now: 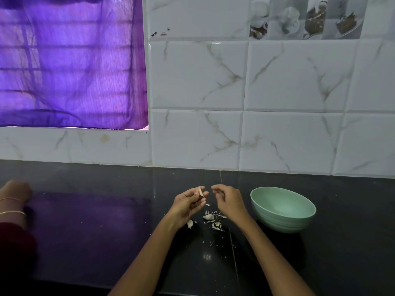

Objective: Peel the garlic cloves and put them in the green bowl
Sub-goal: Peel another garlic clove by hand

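Left hand [188,205] pinches papery garlic clove [201,192]; smooth round green bowl [283,209] seemingly empty.

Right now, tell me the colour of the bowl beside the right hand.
Pale green bowl, shown in the head view.

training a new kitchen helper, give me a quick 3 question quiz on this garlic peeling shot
1. True or false: the green bowl sits to the right of both hands.
2. Which hand holds the garlic clove? A) left hand B) right hand C) neither
3. Fill in: loose garlic skins lie on the black ____.

Key:
1. True
2. A
3. Counter
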The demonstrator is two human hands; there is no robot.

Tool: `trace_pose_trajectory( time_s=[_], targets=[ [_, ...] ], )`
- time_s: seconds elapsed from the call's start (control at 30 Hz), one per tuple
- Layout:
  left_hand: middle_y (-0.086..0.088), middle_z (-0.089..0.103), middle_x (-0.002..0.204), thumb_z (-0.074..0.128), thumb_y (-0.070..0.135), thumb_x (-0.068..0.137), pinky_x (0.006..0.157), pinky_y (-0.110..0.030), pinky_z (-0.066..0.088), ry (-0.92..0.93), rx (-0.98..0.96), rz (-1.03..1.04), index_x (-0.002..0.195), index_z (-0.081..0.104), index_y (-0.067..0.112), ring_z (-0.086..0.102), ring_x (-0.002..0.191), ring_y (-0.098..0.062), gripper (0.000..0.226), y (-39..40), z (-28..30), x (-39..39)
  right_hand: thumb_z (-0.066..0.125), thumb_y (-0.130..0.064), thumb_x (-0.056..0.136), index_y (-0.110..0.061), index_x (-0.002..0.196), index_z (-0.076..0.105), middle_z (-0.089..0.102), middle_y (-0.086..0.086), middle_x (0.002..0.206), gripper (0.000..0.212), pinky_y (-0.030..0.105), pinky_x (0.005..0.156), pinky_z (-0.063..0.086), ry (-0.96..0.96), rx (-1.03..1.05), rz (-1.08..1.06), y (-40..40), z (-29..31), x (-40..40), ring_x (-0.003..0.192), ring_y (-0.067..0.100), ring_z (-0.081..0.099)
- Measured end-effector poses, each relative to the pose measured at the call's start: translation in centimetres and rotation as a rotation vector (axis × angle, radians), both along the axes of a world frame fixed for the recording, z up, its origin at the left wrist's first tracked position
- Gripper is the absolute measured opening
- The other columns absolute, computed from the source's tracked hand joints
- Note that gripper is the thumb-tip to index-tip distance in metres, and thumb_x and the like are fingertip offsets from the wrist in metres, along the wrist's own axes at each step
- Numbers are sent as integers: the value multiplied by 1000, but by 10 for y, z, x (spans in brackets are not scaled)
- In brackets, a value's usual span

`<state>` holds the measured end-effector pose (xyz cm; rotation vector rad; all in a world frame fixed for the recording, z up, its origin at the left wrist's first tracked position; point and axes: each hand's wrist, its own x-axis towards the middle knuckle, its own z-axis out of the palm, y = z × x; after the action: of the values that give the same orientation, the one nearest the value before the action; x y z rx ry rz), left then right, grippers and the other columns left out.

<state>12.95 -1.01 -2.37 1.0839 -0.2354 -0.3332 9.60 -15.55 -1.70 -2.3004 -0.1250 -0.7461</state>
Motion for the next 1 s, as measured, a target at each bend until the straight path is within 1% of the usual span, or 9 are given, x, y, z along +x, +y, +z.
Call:
trace_pose_trajectory(
  time_s=[0.1,0.23,0.33,0.4,0.47,0.67,0.83,0.93,1.0],
  targets=[
    [-4,74,75,51,0,91,59,-17,56,-29,22,33,96,66,6,68,62,-7,17,0,-1,0,58,-25,88,-15,108,68,72,1,96,24,31,82,53,-53,66,4,2,1,-1,86,12,66],
    [-5,73,72,55,-3,88,63,-17,57,-51,41,43,96,66,2,69,64,-8,14,-1,-4,0,62,-15,85,-16,113,67,71,2,97,28,26,82,52,-49,50,110,5,-1,-1,85,9,65],
    [-6,73,72,58,-4,86,65,-17,57,-73,51,44,90,67,1,69,65,-9,11,-3,-4,-1,66,-8,80,-13,102,71,73,3,94,24,12,72,48,-79,69,122,8,-4,2,78,2,64],
    [-4,72,70,58,-3,85,65,-16,57,-85,55,48,88,67,2,69,65,-8,10,-3,-4,-2,67,-4,78,-12,96,73,74,2,88,21,7,64,47,-103,129,114,9,-3,2,70,-7,62],
    [-3,72,68,57,-4,86,65,-16,57,-89,56,51,86,67,3,69,64,-7,11,-3,-3,-2,69,-4,76,-13,91,75,74,-1,84,19,9,63,49,-128,167,106,9,-3,0,69,-11,62],
    [-2,72,67,58,-4,85,62,-14,56,-86,72,64,86,67,3,68,63,-5,11,-3,-2,-3,72,-7,75,-19,82,75,71,-9,75,14,23,55,52,-131,240,106,8,-6,1,71,4,68],
    [-2,73,68,60,-4,83,59,-14,55,-88,82,67,87,67,1,69,64,-6,9,-2,-2,-3,73,-10,75,-18,77,73,71,-7,74,8,24,54,52,-145,255,133,7,-5,-1,71,5,68],
    [-2,73,67,62,-3,82,58,-14,55,-97,113,75,86,67,1,69,63,-6,7,-1,-3,-4,73,-10,75,-20,73,71,69,-12,70,10,25,55,53,-157,248,136,7,-4,-2,70,4,67],
    [-1,72,65,63,-2,82,57,-13,54,-113,140,85,85,67,0,69,62,-5,6,-1,-2,-4,72,-10,75,-23,70,70,68,-14,68,14,22,52,50,-142,237,139,7,-4,-3,69,5,66]
  ],
)
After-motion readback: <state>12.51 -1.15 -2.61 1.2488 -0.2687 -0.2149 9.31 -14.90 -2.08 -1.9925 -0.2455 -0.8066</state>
